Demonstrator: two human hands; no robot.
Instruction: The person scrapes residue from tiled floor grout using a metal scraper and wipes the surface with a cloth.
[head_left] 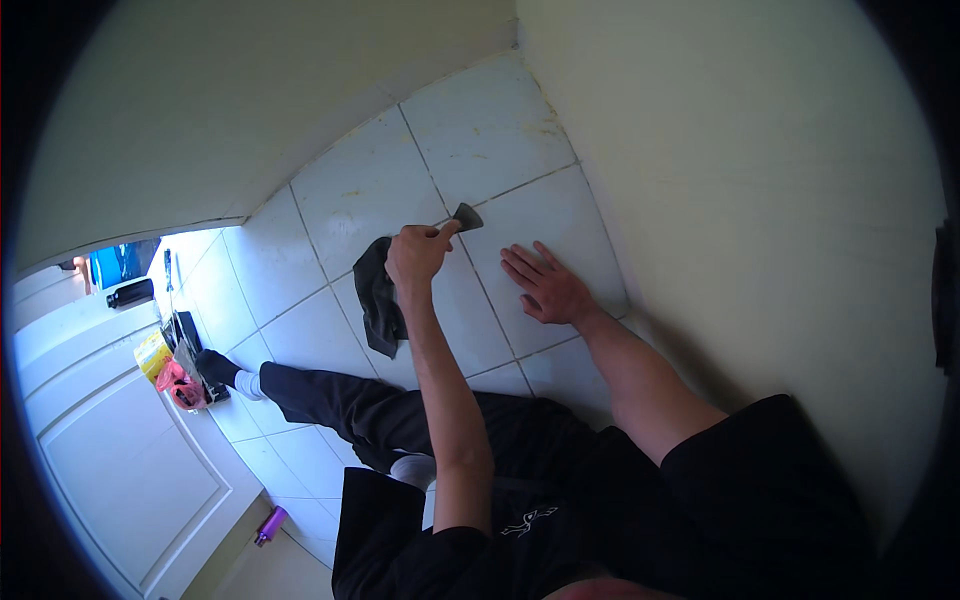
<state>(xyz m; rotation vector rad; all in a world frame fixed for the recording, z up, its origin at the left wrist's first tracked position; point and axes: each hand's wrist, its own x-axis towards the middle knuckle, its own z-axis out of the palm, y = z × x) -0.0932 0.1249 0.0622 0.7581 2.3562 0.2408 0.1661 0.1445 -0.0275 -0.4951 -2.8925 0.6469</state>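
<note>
My left hand [415, 255] is closed around a putty knife [468, 216] whose dark, flared blade points at the floor near where the grout lines cross. Beside that hand hangs or lies a dark grey cloth [378, 305]; whether the fingers also hold it I cannot tell. My right hand [550, 290] rests palm down on the white tile floor [505, 230], fingers stretched and apart, holding nothing. Yellowish marks show on the tiles toward the far corner.
Cream walls [740, 180] rise close on the right and at the far left. My outstretched leg [340, 400] crosses the tiles. Near the white panelled door [130, 450] are a pink object [180, 385], a black bottle [130, 293] and a purple bottle [270, 526].
</note>
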